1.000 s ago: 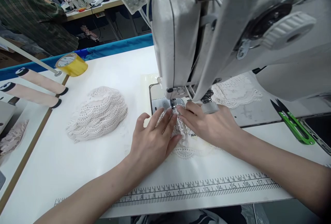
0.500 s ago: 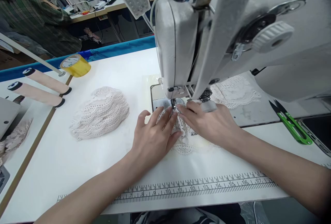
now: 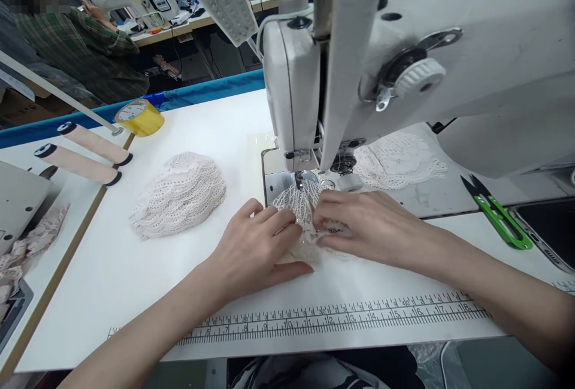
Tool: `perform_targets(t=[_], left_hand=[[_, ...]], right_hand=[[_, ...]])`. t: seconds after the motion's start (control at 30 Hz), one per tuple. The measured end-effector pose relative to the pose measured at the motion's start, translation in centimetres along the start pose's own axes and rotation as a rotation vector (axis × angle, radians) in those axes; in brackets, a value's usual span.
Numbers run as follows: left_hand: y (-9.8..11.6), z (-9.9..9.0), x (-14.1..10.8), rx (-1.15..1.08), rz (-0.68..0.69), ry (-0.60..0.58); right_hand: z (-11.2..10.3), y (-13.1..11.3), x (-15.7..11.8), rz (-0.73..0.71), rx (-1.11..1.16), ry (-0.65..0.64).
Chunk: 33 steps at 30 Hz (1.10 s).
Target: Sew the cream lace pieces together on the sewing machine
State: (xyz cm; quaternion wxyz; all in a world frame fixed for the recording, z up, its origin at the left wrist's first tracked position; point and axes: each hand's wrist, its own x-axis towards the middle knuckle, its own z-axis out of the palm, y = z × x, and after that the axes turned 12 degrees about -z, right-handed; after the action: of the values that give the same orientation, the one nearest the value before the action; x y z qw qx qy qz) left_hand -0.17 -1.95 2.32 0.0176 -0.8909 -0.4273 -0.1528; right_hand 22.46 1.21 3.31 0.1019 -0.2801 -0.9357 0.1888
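Note:
Off-white openwork lace (image 3: 302, 200) lies gathered in folds at the needle and presser foot (image 3: 299, 179) of a white sewing machine (image 3: 291, 95). My left hand (image 3: 258, 248) is at the lace's left edge, its fingers curled together on it and its thumb stretched out along the table. On the other side, my right hand (image 3: 368, 221) pinches a bunched part of the lace between thumb and fingers, just in front of the foot. The fingertips of both hands are partly hidden by the cloth and by each other.
A heap of lace (image 3: 179, 197) lies left, near thread cones (image 3: 78, 164) and yellow tape (image 3: 140, 118). More lace (image 3: 399, 161) sits behind the machine head. Green thread snips (image 3: 503, 221) and a phone (image 3: 548, 230) lie right. A printed ruler (image 3: 332, 317) runs along the front edge. Another person (image 3: 81, 47) sits beyond.
Both hands have drawn back from the needle toward the table's front. My left fingers have curled, and my right hand has bunched the lace. The gathered folds now show more; the view has shifted slightly.

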Motion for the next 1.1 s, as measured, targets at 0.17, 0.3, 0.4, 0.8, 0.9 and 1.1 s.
perform_targets(t=[0.17, 0.3, 0.4, 0.8, 0.9, 1.1], left_hand=[[0.7, -1.0, 0.0, -0.123, -0.172, -0.119], [1.7, -1.5, 0.2, -0.307, -0.435, -0.249], [2.1, -0.9, 0.2, -0.199, -0.406, -0.227], [1.1, -3.0, 2.1, -0.237, -0.463, -0.218], [0.4, -2.6, 3.0, -0.267, -0.439, -0.289], [-1.8, -1.3, 4.7, -0.410, -0.371, -0.346]], right_hand=[[0.0, 0.2, -0.1, 0.066, 0.141, 0.094], [0.0, 0.0, -0.1, 0.135, 0.216, 0.160], [0.0, -0.1, -0.1, 0.148, 0.276, 0.163], [0.6, -0.7, 0.4, 0.018, -0.071, 0.143], [1.2, -0.1, 0.3, -0.029, -0.219, 0.266], [1.1, 0.6, 0.4, 0.025, -0.278, 0.484]])
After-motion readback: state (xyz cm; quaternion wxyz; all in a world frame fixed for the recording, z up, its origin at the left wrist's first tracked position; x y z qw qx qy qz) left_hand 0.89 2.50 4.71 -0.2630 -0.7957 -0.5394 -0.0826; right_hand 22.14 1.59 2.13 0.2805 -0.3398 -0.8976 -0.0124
